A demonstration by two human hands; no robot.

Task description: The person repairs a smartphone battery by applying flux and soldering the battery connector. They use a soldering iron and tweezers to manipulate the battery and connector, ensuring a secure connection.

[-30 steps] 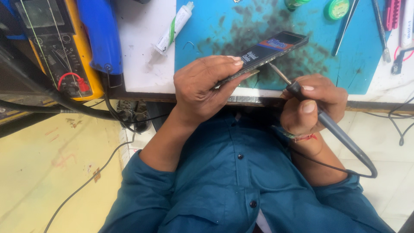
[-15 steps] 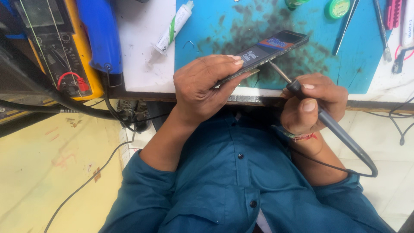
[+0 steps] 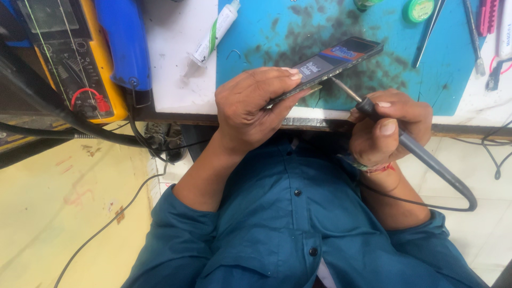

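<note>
My left hand (image 3: 255,101) grips a dark opened phone (image 3: 333,61) by its near end and holds it tilted over the stained blue work mat (image 3: 330,32). My right hand (image 3: 392,128) is closed on a grey soldering iron (image 3: 421,154) like a pen. The iron's metal tip (image 3: 344,88) touches the phone's lower edge close to my left fingertips. The iron's cord loops off to the right behind my wrist, which wears a thread bracelet.
A yellow multimeter (image 3: 64,53) and a blue tool body (image 3: 125,42) lie at the left. A white tube (image 3: 216,32) rests on the white bench. Tweezers (image 3: 429,32), a green tin (image 3: 421,9) and pink tools (image 3: 488,16) sit top right. Black cables hang below the bench edge.
</note>
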